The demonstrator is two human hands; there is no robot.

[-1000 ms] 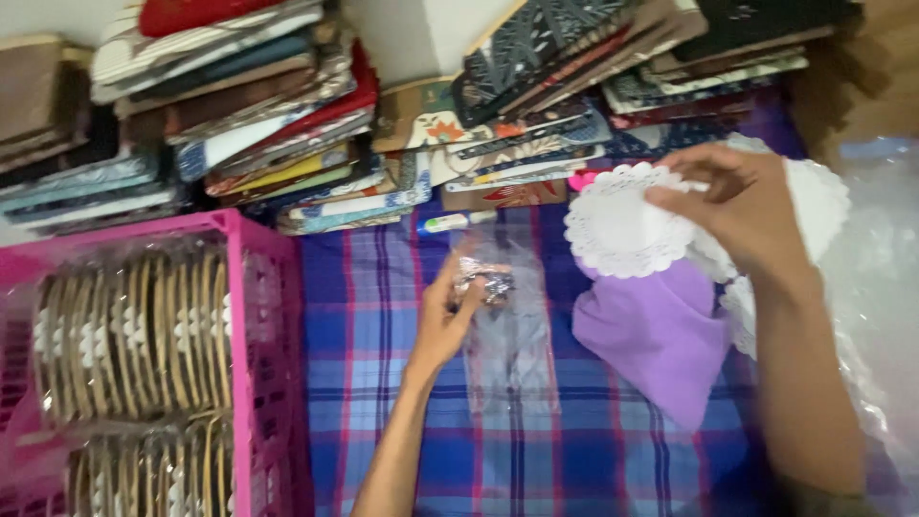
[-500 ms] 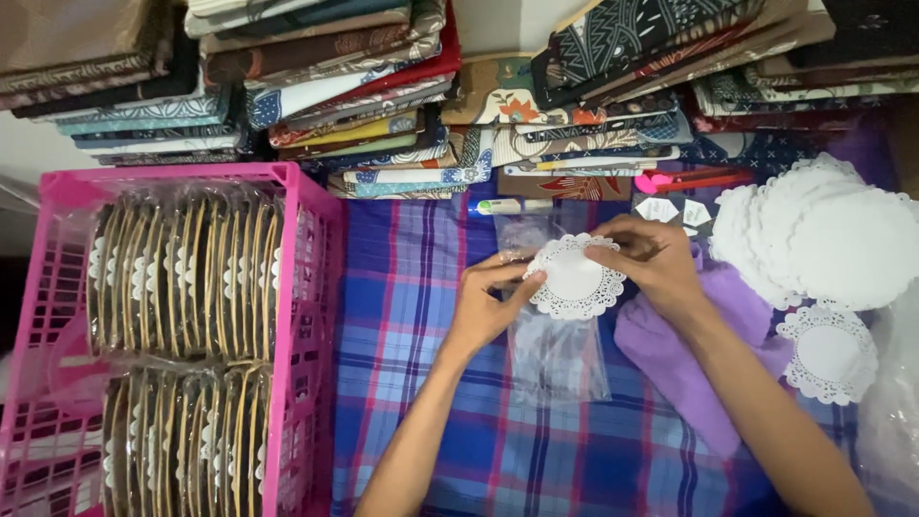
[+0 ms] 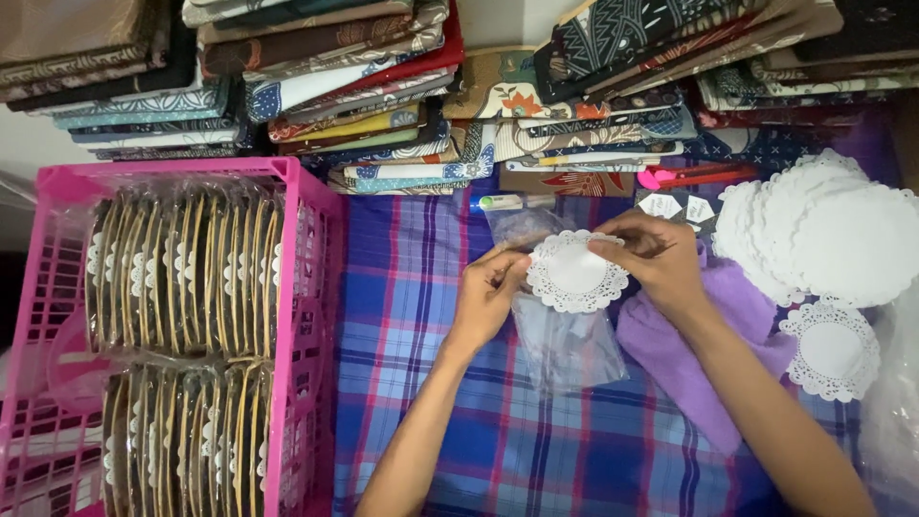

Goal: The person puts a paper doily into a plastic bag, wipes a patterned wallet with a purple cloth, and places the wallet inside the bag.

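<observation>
The right hand (image 3: 656, 258) pinches a white doily (image 3: 577, 272) flat while the left hand (image 3: 488, 292) grips the clear bag (image 3: 565, 335) mouth, so it stays open.

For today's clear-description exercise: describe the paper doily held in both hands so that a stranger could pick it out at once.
Start at the blue checked cloth beside the pink crate. At its middle, the left hand and right hand meet over a clear plastic bag. The doily between them is small, round and lacy, raised, unlike those lying at right.
</observation>
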